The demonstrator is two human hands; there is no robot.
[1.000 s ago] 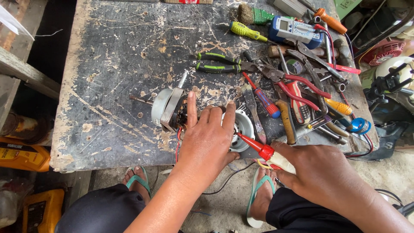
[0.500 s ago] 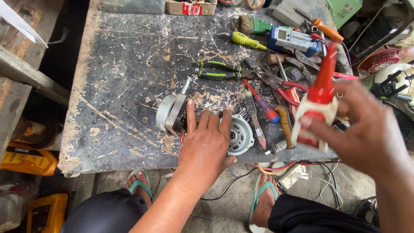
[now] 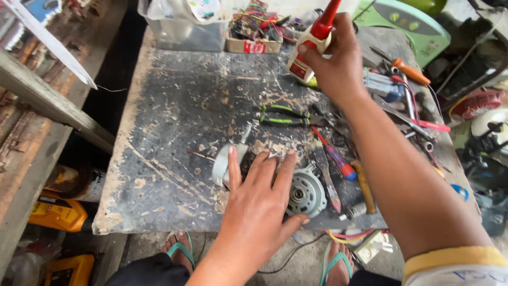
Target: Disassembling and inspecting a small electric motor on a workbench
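Scarred workbench, red-capped white bottle

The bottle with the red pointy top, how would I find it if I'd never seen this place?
Start at the scratched dark metal workbench and look to its far edge, near the cardboard box of tangled wires. There the right hand holds up a small white plastic bottle with a long red cone-shaped nozzle. It is the only thing lifted off the bench.
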